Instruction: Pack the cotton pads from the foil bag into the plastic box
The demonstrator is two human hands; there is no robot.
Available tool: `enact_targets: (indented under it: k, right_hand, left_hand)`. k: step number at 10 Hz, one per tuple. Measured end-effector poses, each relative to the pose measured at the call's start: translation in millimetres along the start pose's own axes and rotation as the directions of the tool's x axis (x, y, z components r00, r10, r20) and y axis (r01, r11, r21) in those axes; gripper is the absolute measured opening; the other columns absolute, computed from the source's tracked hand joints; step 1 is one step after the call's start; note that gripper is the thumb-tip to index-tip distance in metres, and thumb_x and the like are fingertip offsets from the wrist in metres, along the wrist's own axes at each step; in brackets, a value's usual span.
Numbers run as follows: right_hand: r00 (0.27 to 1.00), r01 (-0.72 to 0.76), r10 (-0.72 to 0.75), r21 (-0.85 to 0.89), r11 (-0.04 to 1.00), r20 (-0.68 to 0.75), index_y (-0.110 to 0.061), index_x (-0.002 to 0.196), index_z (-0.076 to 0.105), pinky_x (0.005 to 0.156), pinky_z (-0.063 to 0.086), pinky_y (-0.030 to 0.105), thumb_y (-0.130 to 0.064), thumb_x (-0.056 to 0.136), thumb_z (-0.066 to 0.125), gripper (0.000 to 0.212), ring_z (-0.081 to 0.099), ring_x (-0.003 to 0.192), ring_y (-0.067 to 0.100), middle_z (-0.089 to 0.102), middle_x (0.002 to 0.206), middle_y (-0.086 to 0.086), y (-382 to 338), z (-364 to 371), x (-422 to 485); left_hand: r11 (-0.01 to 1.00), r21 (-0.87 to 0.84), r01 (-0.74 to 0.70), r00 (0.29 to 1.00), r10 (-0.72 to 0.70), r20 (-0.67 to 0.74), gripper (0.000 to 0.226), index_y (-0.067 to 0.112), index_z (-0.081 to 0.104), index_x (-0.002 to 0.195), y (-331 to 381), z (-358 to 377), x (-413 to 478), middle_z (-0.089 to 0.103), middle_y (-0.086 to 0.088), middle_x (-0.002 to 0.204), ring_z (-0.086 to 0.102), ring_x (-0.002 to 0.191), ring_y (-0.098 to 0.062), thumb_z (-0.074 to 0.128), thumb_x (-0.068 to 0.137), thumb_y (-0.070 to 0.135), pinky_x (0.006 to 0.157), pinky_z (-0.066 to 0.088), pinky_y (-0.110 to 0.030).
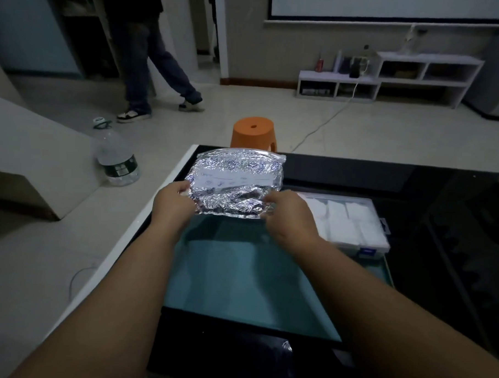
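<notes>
Mostly done, I'd judge. The plastic box (348, 245) sits on the dark table (414, 181) at the right edge of the teal mat (239, 274), and white cotton pads (337, 214) fill its compartments in neat rows as far as I can see through it. In this dim light I cannot tell whether its clear lid is down or up.

The foil bag (238, 182) is in both my hands, lifted off the table over the far end of the mat, to the left of the box and apart from it. My left hand (172, 201) pinches its lower left corner, thumb on the near face and fingers curled behind. My right hand (290, 216) does the same at the lower right corner, fingers closed on the crumpled foil. The bag is wrinkled and looks fairly flat, with its sealed strip at the top edge away from me. It may be empty, though a pad or two could hide in the creases, since nothing white shows at any opening.

What is left, as I read it: check the bag for stragglers, put any into the box, make sure the lid is closed, and set the bag aside. No loose pads lie on the mat or the table around it.
</notes>
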State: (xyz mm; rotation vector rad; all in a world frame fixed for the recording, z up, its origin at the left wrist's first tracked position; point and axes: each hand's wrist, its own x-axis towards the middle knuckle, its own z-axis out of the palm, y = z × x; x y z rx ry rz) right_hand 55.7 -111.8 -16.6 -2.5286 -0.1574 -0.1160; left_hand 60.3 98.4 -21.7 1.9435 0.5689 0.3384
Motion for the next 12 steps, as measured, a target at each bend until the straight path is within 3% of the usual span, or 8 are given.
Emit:
enact_targets:
  k: [2,3,4,5,6,8,10,12]
  right_hand:
    - [0.994,0.104,-0.076,-0.521,0.847,0.075,-0.027,0.116,0.065,0.091,0.035,0.041,-0.032,0.091,0.056,0.027,0.046,0.113,0.030,0.054,0.125,0.007,-2.8,14.3,7.3]
    - [0.988,0.124,-0.044,-0.598,0.792,0.147,-0.027,0.117,0.064,0.098,0.029,0.045,-0.029,0.087,0.055,0.032,0.039,0.118,0.032,0.046,0.130,0.007,-2.5,20.2,4.6]
    - [0.978,0.192,-0.108,-0.583,0.790,0.176,-0.024,0.119,0.062,0.108,0.019,0.053,-0.027,0.086,0.051,0.035,0.035,0.128,0.031,0.049,0.130,0.004,-5.2,24.5,2.2]
    - [0.955,0.237,-0.080,-0.576,0.782,0.285,-0.018,0.117,0.061,0.114,0.002,0.060,-0.024,0.089,0.046,0.033,0.032,0.136,0.029,0.056,0.129,0.005,-11.5,26.0,-0.2]
    - [0.924,0.262,-0.007,-0.620,0.739,0.383,-0.016,0.117,0.062,0.113,-0.004,0.064,-0.025,0.090,0.045,0.033,0.033,0.137,0.030,0.057,0.132,0.008,-16.3,27.4,-4.3]
    - [0.918,0.259,-0.007,-0.589,0.766,0.395,-0.015,0.118,0.061,0.115,-0.001,0.063,-0.023,0.088,0.048,0.033,0.037,0.133,0.030,0.058,0.129,0.009,-19.1,24.9,-7.9]
    - [0.934,0.239,-0.066,-0.476,0.846,0.351,-0.014,0.112,0.061,0.116,0.015,0.053,-0.020,0.087,0.046,0.030,0.045,0.126,0.026,0.059,0.123,0.009,-16.5,15.3,-12.2]
    - [0.978,0.147,-0.101,-0.262,0.954,0.183,-0.018,0.116,0.065,0.097,0.044,0.036,-0.022,0.091,0.047,0.031,0.057,0.113,0.027,0.062,0.124,0.005,6.3,-11.2,-26.0]
  left_hand:
    - [0.959,0.270,-0.082,0.993,0.056,0.102,0.046,0.009,0.062,0.127,-24.7,7.3,4.2,0.059,-0.011,0.132,0.056,0.118,-0.030,0.064,0.082,0.002,0.095,0.041,-0.028]
    - [0.759,0.615,-0.215,0.976,0.138,0.171,0.043,0.022,0.061,0.128,-31.8,12.5,-0.1,0.034,-0.008,0.155,0.029,0.142,-0.030,0.054,0.086,0.014,0.112,0.028,-0.042]
    - [0.547,0.752,-0.367,0.925,0.297,0.236,0.041,0.033,0.057,0.129,-24.6,19.9,-9.5,0.031,0.003,0.157,0.026,0.143,-0.026,0.049,0.091,0.021,0.108,0.028,-0.046]
    - [0.459,0.723,-0.516,0.850,0.381,0.365,0.036,0.032,0.059,0.127,-23.5,33.2,-15.2,0.048,0.005,0.146,0.044,0.131,-0.023,0.046,0.095,0.024,0.101,0.039,-0.040]
    - [0.433,0.715,-0.548,0.836,0.313,0.451,0.023,0.028,0.059,0.109,-33.6,37.0,-17.7,0.061,0.003,0.121,0.056,0.113,-0.025,0.042,0.094,0.024,0.089,0.046,-0.039]
    - [0.432,0.713,-0.553,0.833,0.294,0.468,0.019,0.027,0.052,0.104,-40.4,37.0,-20.9,0.058,0.003,0.109,0.053,0.108,-0.024,0.040,0.091,0.018,0.084,0.041,-0.040]
    - [0.492,0.708,-0.507,0.862,0.290,0.416,0.033,0.031,0.060,0.111,-24.0,34.8,-25.6,0.061,0.005,0.120,0.054,0.119,-0.021,0.043,0.088,0.014,0.098,0.038,-0.043]
    - [0.807,0.449,-0.382,0.910,0.244,0.337,0.040,0.027,0.057,0.131,7.1,35.6,-39.9,0.054,0.001,0.140,0.051,0.126,-0.022,0.053,0.091,0.023,0.105,0.039,-0.035]
